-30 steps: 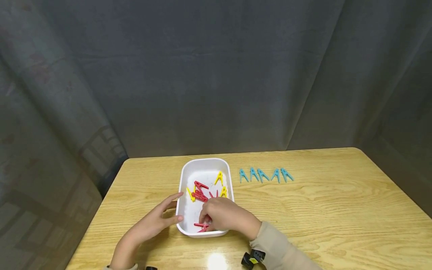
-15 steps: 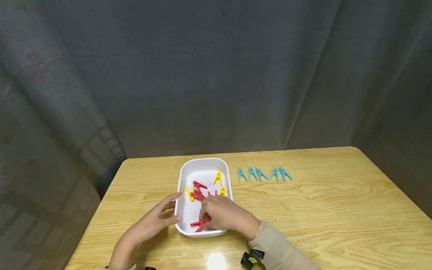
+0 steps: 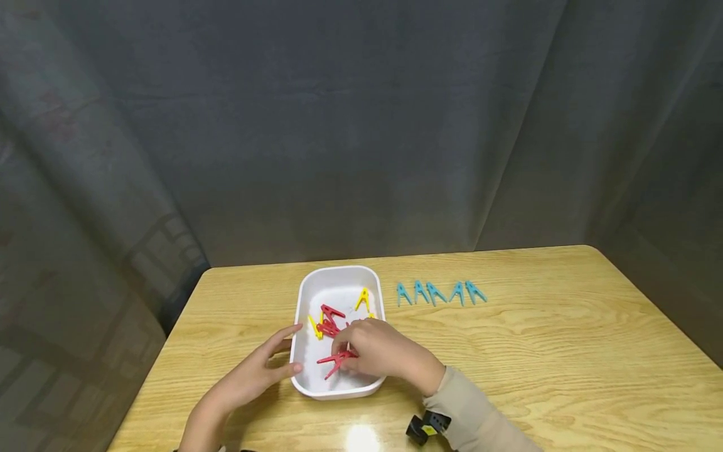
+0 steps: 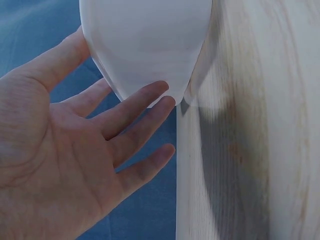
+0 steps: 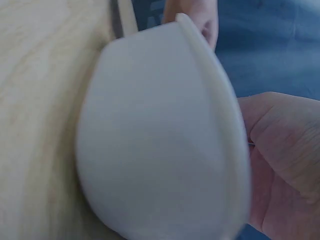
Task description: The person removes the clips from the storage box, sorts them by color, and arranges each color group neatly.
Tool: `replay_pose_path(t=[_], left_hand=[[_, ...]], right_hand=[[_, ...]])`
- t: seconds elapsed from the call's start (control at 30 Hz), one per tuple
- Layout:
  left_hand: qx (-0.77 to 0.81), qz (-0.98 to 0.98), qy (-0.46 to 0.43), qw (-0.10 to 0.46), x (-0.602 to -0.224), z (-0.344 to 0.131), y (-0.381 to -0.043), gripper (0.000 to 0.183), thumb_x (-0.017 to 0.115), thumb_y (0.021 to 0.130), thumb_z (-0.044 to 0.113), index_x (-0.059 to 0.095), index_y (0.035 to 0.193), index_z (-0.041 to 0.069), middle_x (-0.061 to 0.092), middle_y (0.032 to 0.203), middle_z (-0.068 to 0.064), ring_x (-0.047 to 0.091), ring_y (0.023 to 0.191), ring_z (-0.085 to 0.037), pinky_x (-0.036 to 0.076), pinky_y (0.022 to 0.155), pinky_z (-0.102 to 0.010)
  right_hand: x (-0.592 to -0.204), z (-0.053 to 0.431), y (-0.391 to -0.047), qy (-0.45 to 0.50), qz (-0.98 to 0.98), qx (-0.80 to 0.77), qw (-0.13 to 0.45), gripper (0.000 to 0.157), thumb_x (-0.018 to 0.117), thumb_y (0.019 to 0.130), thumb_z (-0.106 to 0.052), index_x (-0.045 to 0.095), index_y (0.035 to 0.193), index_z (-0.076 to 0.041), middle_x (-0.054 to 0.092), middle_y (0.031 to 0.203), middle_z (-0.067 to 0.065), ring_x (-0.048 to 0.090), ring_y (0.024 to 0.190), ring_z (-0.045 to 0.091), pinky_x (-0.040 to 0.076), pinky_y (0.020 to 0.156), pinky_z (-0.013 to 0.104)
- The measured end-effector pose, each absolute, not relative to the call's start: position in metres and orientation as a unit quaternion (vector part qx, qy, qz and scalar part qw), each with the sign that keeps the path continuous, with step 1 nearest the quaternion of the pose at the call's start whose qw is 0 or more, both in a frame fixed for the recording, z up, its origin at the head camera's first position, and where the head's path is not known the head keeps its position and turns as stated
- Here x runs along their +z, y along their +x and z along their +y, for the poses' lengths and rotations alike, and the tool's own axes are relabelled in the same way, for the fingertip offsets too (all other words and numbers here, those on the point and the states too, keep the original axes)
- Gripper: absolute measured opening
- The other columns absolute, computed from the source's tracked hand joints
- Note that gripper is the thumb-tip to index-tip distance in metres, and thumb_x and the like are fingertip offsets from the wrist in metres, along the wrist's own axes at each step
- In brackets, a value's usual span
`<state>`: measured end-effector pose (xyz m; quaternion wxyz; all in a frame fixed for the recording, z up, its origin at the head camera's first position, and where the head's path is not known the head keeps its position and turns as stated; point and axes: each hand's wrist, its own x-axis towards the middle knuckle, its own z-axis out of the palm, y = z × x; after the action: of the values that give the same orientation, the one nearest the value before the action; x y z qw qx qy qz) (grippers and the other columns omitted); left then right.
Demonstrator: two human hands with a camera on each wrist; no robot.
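Pinched in the right hand, inside the white tray toward its near edge: a red clothespin, splayed legs pointing toward the left edge. Probably very light, stiff plastic, springy, slightly slick, hardly fragile. Best held at the narrow end, without squeezing the legs, likely to open the nose. Spread at the tray's left edge, touching: the left hand.
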<state>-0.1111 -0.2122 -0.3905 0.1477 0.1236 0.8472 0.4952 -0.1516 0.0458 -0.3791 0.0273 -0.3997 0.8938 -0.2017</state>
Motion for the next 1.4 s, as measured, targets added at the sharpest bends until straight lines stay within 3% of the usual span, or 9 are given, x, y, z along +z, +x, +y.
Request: replay_pose_path(t=[0.1,0.33,0.6,0.8,1.03,1.23,1.4], left_hand=[[0.492,0.85,0.124,0.145,-0.391,-0.213,-0.111,0.069,0.07,0.094,0.024,0.036,0.152,0.011,0.049,0.14,-0.026,0.043,0.132,-0.044,0.033,0.105,-0.065],[0.494,0.849,0.126,0.142,-0.392,-0.214,-0.112,0.069,0.071,0.093,0.023,0.036,0.151,0.008,0.051,0.139,-0.025,0.044,0.131,-0.042,0.034,0.105,-0.062],[0.494,0.849,0.116,0.146,-0.393,-0.216,-0.112,0.071,0.071,0.093,0.022,0.035,0.152,0.01,0.051,0.139,-0.022,0.045,0.131,-0.04,0.033,0.106,-0.062],[0.492,0.851,0.114,0.147,-0.394,-0.216,-0.112,0.071,0.071,0.093,0.023,0.036,0.152,0.011,0.052,0.139,-0.021,0.045,0.131,-0.04,0.033,0.106,-0.062],[0.499,0.845,0.123,0.147,-0.394,-0.216,-0.112,0.07,0.071,0.093,0.023,0.036,0.152,0.01,0.048,0.141,-0.024,0.045,0.131,-0.04,0.036,0.104,-0.059],[0.498,0.845,0.124,0.148,-0.392,-0.216,-0.113,0.069,0.07,0.094,0.024,0.036,0.152,0.009,0.048,0.142,-0.024,0.044,0.132,-0.041,0.035,0.104,-0.06],[0.499,0.846,0.116,0.149,-0.392,-0.214,-0.113,0.069,0.07,0.094,0.024,0.037,0.152,0.011,0.048,0.142,-0.023,0.043,0.132,-0.04,0.034,0.105,-0.059]], right_hand=[[-0.373,0.051,-0.154,-0.39,0.893,-0.22,0.035,0.011,0.082,0.083,-0.025,0.073,0.091,-0.023,0.054,0.07,-0.016,0.047,0.064,0.001,0.04,0.062,0.02],[-0.355,0.069,-0.16,-0.356,0.891,-0.279,0.044,0.015,0.081,0.085,-0.021,0.075,0.098,-0.018,0.068,0.092,-0.013,0.06,0.082,0.01,0.049,0.074,0.025],[-0.342,0.095,-0.172,-0.323,0.88,-0.346,0.036,0.016,0.08,0.084,-0.02,0.075,0.1,-0.019,0.067,0.096,-0.013,0.058,0.084,0.013,0.051,0.076,0.032],[-0.34,0.115,-0.181,-0.323,0.868,-0.377,0.007,0.018,0.08,0.083,-0.014,0.076,0.1,-0.018,0.068,0.096,-0.011,0.057,0.086,0.013,0.05,0.079,0.032],[-0.337,0.137,-0.19,-0.296,0.879,-0.372,-0.043,0.019,0.081,0.081,-0.008,0.077,0.098,-0.015,0.068,0.089,-0.009,0.056,0.078,0.013,0.048,0.073,0.034],[-0.337,0.151,-0.195,-0.268,0.887,-0.373,-0.032,0.017,0.078,0.085,-0.007,0.077,0.102,-0.011,0.069,0.092,-0.007,0.056,0.078,0.012,0.048,0.075,0.036],[-0.34,0.159,-0.197,-0.26,0.888,-0.38,-0.018,0.016,0.075,0.087,-0.004,0.077,0.103,-0.009,0.068,0.092,-0.004,0.055,0.079,0.015,0.047,0.073,0.031]])
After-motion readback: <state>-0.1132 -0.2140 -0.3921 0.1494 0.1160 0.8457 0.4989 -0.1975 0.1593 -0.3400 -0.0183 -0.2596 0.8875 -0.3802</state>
